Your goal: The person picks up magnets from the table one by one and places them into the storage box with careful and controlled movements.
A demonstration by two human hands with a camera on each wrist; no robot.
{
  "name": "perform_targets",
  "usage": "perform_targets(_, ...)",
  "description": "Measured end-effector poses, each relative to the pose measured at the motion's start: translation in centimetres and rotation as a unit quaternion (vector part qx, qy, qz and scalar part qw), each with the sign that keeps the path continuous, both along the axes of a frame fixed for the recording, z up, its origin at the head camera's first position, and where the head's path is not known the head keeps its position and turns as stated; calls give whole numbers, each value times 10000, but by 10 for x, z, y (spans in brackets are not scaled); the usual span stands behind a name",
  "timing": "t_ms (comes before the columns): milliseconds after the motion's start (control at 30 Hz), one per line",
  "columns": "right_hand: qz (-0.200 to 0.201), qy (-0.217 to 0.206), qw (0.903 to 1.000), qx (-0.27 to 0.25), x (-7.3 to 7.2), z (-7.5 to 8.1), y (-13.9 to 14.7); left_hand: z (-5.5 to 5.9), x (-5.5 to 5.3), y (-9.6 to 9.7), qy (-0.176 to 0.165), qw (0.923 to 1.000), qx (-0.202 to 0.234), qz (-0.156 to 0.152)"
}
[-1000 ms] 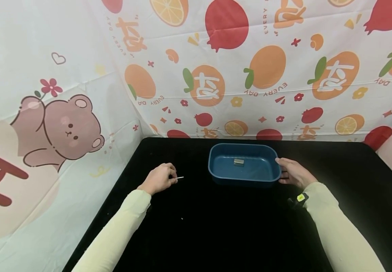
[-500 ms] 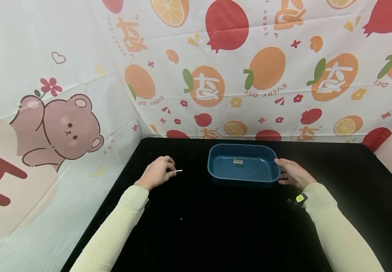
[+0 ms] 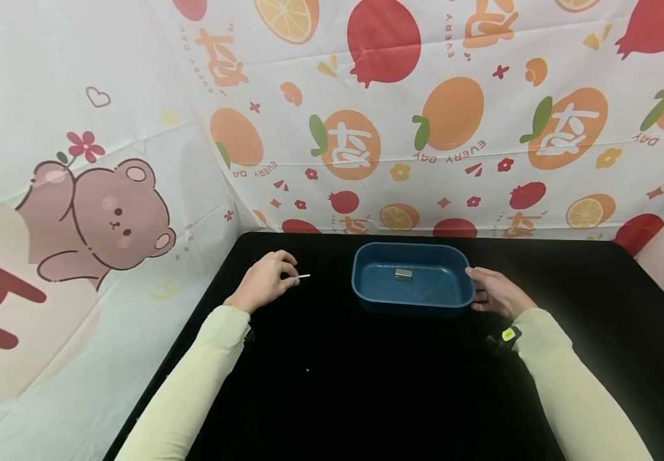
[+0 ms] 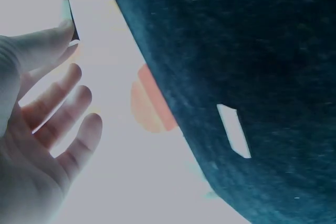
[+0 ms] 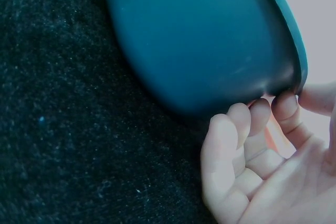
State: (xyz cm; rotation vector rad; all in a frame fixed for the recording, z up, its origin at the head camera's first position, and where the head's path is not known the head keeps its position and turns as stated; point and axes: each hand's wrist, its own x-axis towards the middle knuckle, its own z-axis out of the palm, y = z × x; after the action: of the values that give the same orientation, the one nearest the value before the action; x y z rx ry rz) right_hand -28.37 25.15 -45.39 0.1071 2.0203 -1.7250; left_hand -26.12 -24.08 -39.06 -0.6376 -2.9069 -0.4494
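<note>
My left hand (image 3: 265,278) is raised over the left part of the black table and pinches a small thin rectangular piece (image 3: 304,276) between thumb and forefinger. In the left wrist view the piece (image 4: 70,22) looks flat with a dark edge; its kind is unclear. My right hand (image 3: 499,293) grips the right end of a blue plastic tub (image 3: 412,303). The right wrist view shows the thumb at the tub's rim (image 5: 295,35) and the curled fingers against its outer wall. Inside the tub lies a small shiny metallic block (image 3: 403,274).
On the dark cloth in the left wrist view lies a white rectangular piece (image 4: 234,131). A tiny white speck (image 3: 307,370) shows on the black tabletop (image 3: 389,384). Behind stands a fruit-printed curtain (image 3: 401,141), with a bear-printed curtain (image 3: 118,218) at left.
My left hand has moved away from me, toward the back of the table, still pinching the thin piece. The right hand and tub have stayed in place.
</note>
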Motion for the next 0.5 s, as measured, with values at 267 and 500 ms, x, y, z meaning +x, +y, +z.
perform_targets(267,25,64,9999,126,2,-2,-2,16,-4,11,76,10000,12,17)
perform_targets(500,-65,42,9999,108,0,-1,0,32,-8,28,206,9997,88,-130)
